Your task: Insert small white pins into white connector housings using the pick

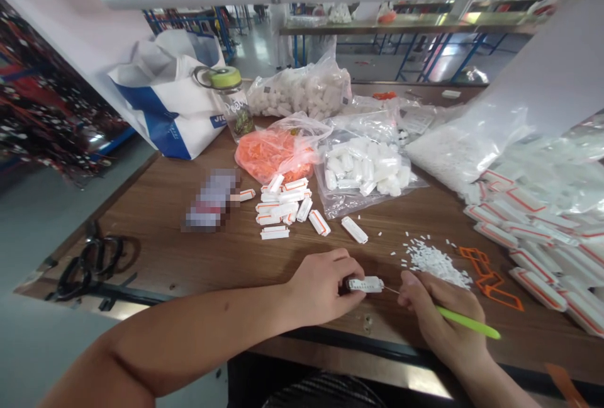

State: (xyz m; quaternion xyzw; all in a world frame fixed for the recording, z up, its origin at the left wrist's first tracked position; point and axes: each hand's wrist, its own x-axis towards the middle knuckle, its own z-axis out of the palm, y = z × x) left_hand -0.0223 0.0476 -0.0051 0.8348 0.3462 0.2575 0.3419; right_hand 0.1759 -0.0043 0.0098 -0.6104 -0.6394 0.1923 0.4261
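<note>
My left hand (325, 285) is closed around a small white plastic connector (365, 284) near the table's front edge. My right hand (436, 313) grips a green-handled pick tool (465, 321) whose thin metal tip points at the connector's right end. Just beyond my right hand lies a heap of tiny white plastic bits (434, 261). Further back sits a pile of white connectors with orange seals (285, 206), and one plain white connector (353, 230) lies apart.
Open bags hold white connectors (365, 172), orange seals (274, 153) and more white parts (302, 90). Sealed packets (533, 232) cover the right side, with loose orange rings (491, 279). A jar (233, 102), tote bag (165, 96) and scissors (89, 260) stand left.
</note>
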